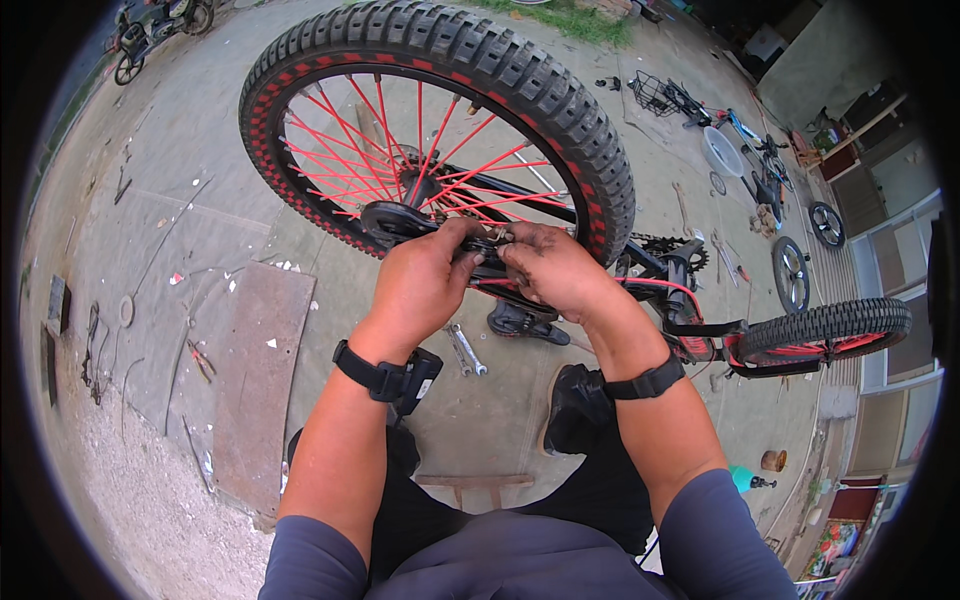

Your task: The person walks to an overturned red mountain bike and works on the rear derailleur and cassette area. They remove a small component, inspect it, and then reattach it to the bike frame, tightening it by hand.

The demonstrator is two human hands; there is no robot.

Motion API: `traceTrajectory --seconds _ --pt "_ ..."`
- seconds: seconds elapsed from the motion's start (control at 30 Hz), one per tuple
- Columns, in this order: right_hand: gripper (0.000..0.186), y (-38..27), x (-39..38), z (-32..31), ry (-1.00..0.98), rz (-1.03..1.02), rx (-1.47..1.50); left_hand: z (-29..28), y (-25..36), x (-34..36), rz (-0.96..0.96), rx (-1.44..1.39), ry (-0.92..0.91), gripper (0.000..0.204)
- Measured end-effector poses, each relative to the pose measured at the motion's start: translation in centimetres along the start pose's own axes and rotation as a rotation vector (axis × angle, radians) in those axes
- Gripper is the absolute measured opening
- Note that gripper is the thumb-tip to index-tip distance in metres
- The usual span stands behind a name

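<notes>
A bicycle stands upside down before me, its saddle (525, 322) on the ground. Its rear wheel (545, 90) has a knobby black tire with red checks and red spokes. Beside the hub is a round black drum (388, 220), probably a brake. Just right of it, my left hand (425, 275) pinches with thumb and fingers at a small dark metal part. Close against it, my right hand (560, 270) has its fingers bent together at the same spot. Dirty fingertips hide most of what they grip. A red cable (650, 283) runs from there along the frame.
Wrenches (465, 352) lie below the wheel, beside a dark power tool (415, 380). Pliers (201, 362) and a rusty metal sheet (262, 375) are on the left. At right are the front wheel (830, 335), loose wheels (790, 275), a white basin (722, 152) and another bicycle (765, 160).
</notes>
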State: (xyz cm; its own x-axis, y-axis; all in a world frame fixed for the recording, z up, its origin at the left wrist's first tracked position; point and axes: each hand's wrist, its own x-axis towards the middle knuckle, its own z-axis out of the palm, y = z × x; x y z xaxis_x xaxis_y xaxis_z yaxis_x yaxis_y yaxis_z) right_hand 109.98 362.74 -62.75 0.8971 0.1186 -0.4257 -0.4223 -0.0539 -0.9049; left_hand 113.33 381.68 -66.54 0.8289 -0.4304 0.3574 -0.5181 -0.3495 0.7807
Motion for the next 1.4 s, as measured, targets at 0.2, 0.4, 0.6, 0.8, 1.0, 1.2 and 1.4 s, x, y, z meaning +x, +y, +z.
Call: traceTrajectory --seconds 0.2,0.4,0.6,0.8,1.0,1.2,1.4 --pt "0.009 0.3 0.1 0.0 0.012 -0.001 -0.009 -0.1 0.1 0.0 -0.006 -0.011 -0.001 0.031" --pt "0.01 0.5 0.6 0.1 0.043 -0.015 -0.144 0.1 0.0 -0.1 -0.008 -0.032 0.021 0.032" --pt "0.011 0.6 0.7 0.2 0.07 -0.038 -0.076 0.2 0.0 -0.2 -0.022 -0.042 0.022 0.032" --pt "0.011 0.8 0.9 0.3 0.079 -0.063 -0.074 0.4 -0.4 -0.2 -0.008 -0.035 0.034 0.032" --pt "0.01 1.3 1.4 0.0 0.11 -0.094 -0.191 0.2 -0.1 -0.1 -0.041 -0.048 0.01 0.033" --pt "0.019 1.0 1.4 0.3 0.147 -0.224 -0.458 0.2 -0.1 -0.3 -0.094 -0.078 0.008 0.033" --pt "0.02 0.9 1.2 0.3 0.134 -0.235 -0.409 0.3 -0.1 -0.3 -0.091 -0.076 0.02 0.032"
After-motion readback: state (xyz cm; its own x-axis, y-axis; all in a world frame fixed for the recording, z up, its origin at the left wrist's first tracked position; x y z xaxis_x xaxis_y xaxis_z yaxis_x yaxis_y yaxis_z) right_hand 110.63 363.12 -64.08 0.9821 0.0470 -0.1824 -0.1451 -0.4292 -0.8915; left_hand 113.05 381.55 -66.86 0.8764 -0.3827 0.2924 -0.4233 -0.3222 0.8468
